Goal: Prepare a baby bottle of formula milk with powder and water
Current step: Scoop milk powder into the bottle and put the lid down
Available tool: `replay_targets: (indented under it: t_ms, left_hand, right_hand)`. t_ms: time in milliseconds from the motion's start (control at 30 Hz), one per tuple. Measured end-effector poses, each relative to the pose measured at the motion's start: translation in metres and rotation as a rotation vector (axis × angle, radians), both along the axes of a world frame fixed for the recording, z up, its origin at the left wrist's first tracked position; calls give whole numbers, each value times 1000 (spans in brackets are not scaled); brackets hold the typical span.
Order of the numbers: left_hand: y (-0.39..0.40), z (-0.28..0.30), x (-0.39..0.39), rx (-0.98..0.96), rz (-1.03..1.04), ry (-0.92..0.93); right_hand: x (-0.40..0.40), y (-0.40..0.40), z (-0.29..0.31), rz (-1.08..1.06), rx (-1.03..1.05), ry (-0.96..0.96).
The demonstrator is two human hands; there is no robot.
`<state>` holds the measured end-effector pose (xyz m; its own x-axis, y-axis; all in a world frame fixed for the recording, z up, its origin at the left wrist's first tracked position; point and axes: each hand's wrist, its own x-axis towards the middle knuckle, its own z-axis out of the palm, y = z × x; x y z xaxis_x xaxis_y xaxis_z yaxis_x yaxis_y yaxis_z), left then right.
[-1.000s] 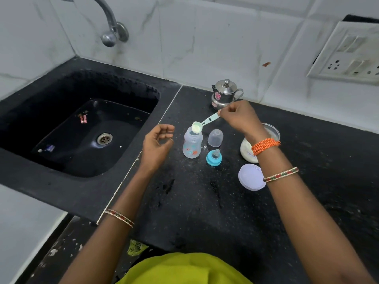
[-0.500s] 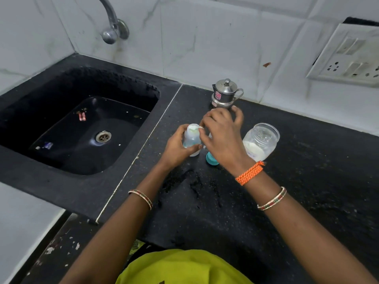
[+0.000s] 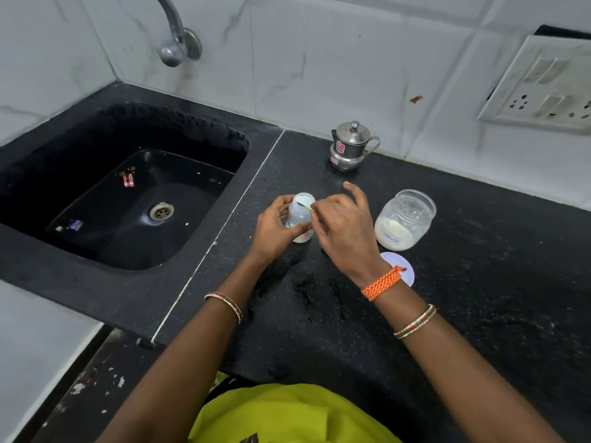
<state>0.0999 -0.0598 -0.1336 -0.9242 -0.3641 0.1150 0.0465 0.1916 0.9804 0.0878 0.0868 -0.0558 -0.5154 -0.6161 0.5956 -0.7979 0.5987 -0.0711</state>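
Observation:
A small clear baby bottle [image 3: 300,215] stands upright and uncapped on the black counter [image 3: 479,282]. My left hand [image 3: 275,225] wraps around its left side. My right hand [image 3: 342,228] pinches a pale green scoop [image 3: 306,204] whose bowl lies over the bottle's mouth. To the right, the open jar of white formula powder [image 3: 404,220] stands with its white lid [image 3: 401,266] lying flat in front of it. My right hand hides the bottle's teat ring and cap.
A small steel pot with a lid [image 3: 350,147] stands by the back wall. The black sink [image 3: 137,199] lies to the left under a tap [image 3: 174,36]. A switch and socket panel [image 3: 543,87] is on the wall at right.
My left hand came in and took hold of the bottle. My right hand brought the scoop down from above onto the bottle's mouth, and now covers the teat ring and cap.

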Motion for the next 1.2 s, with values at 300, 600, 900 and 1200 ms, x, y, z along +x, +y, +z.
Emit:
replay_targets:
  t_ms: [300,600,900,1200]
  left_hand:
    - [1,0,0,-1,-10,-12]
    - [1,-2,-1,-17,-3,-18]
    - [2,-1,0,-28,5,-33]
    - [2,-3,0,-17,17,-38]
  right_hand:
    - [-5,-1,0,-2,-21,-21]
    - [-11,2,9,-75,-97,-134]
    - [-4,1,20,-76,-185,-121]
    - [-6,0,9,-111,-15,-109]
